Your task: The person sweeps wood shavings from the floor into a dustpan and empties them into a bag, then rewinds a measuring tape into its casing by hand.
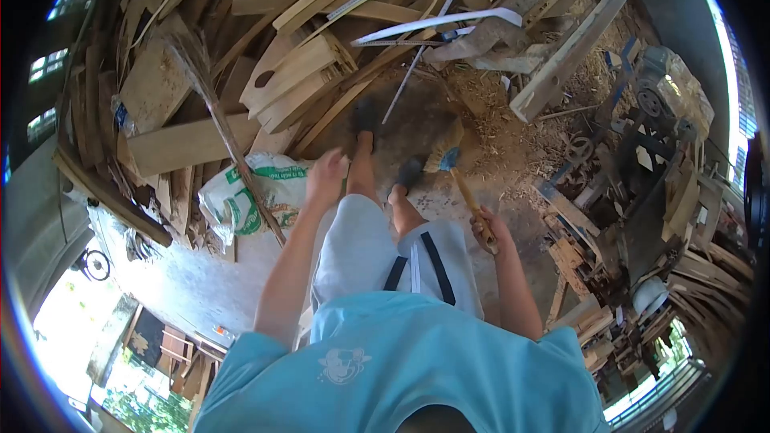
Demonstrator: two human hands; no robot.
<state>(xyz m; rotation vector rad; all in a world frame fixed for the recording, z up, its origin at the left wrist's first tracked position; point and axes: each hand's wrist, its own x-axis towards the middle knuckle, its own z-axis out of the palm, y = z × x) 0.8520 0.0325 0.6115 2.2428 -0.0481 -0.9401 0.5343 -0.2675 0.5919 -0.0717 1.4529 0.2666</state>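
Note:
A short straw broom (463, 189) with a blue binding is held in my right hand (487, 232), fingers wrapped round its wooden handle. The bristles point away from me, at the floor near my right shoe (411, 171) and the edge of the wood shavings (501, 144). My left hand (326, 180) is raised in front of my left leg, holding nothing visible, with its fingers loosely bent and partly apart. Beside it, to the left, lies a white and green sack (253, 192), with a long thin strip of wood (220, 124) across it.
Piled boards and offcuts (301, 72) fill the far left and front. A long beam (577, 40) slants across the shavings at the far right. Machinery with a motor (659, 84) and stacked wood blocks (571, 261) stand to my right. Concrete floor (172, 273) shows at left.

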